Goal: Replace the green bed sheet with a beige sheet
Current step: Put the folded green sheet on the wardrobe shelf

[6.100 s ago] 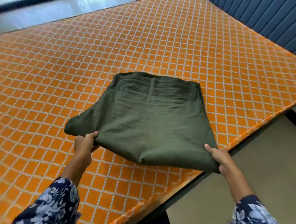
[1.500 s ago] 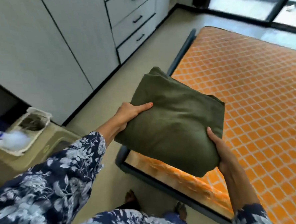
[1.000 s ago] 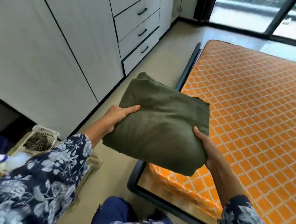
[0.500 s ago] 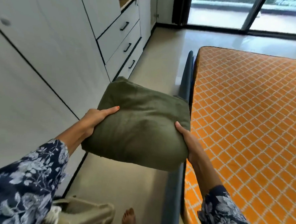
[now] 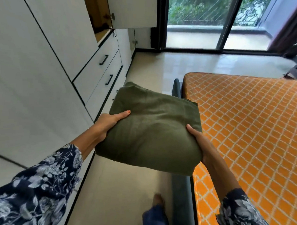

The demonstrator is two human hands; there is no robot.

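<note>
Green cloth fills the grip of both hands: the left hand (image 5: 109,121) holds the left edge of the folded green sheet (image 5: 151,135) with its thumb lying flat on top and its fingers hidden beneath, and the right hand (image 5: 197,141) holds the right edge the same way. Each grip is pressed onto the bundle, thumb above, fingers presumably below. The sheet hangs in the air at the centre of the frame, above the floor (image 5: 118,188) and just left of the bare orange mattress (image 5: 247,127), touching neither.

The bundle is soft and only loosely folded, and its near edge sags between the hands. If either grip loosens, or the hands drift apart, the layers could slide and the fold fall open onto the floor.

At upper left an open cupboard (image 5: 98,13) shows above the drawers (image 5: 101,69). It seems the likely place for the sheet. Its door (image 5: 133,8) juts into the walkway, so an arm or the bundle could catch it.

A bare foot (image 5: 158,199) steps close beside the dark bed frame (image 5: 181,192) at the bottom; a stubbed toe is possible. No beige sheet is in view.
</note>
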